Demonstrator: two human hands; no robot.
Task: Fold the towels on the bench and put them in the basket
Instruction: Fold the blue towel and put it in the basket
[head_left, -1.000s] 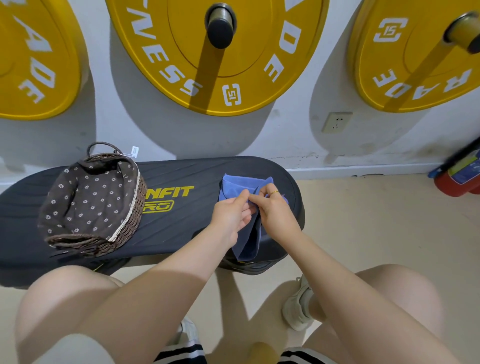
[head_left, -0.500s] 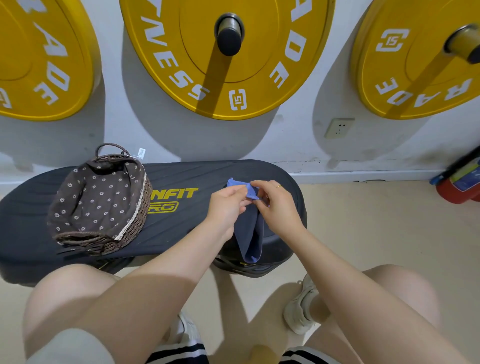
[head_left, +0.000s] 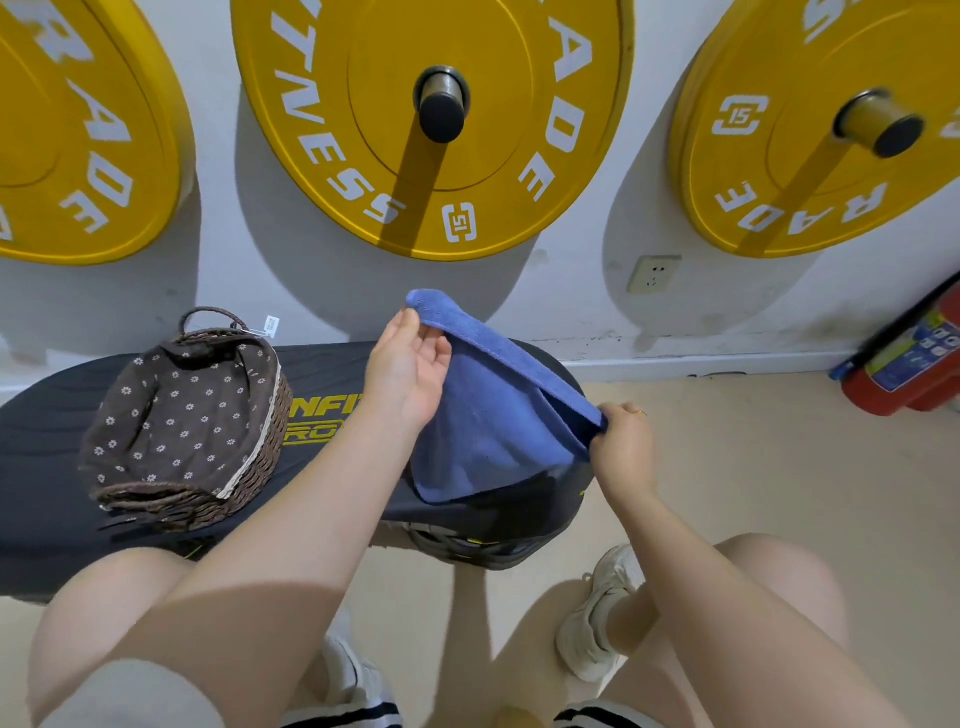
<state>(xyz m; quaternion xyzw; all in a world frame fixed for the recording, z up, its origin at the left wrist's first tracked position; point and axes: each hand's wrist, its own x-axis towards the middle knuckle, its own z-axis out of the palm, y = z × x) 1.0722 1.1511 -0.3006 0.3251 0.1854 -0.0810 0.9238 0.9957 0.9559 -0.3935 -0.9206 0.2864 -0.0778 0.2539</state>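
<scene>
A blue towel (head_left: 493, 431) hangs spread above the right end of the black bench (head_left: 47, 431). My left hand (head_left: 402, 369) pinches its far upper corner, raised above the bench. My right hand (head_left: 621, 447) grips the near upper corner, lower and to the right, past the bench's end. The towel's top edge stretches between both hands and its lower edge touches the bench. A brown wicker basket (head_left: 260, 431) with a flower-print lining stands on the left part of the bench, with nothing in it.
Yellow weight plates (head_left: 363, 171) hang on pegs on the wall behind the bench. A red fire extinguisher (head_left: 904, 364) lies on the floor at the right. My knees and shoes are in front of the bench on the beige floor.
My hands were together at one bunched spot of the towel; they have moved apart, left hand up and away, right hand to the right, spreading the towel open.
</scene>
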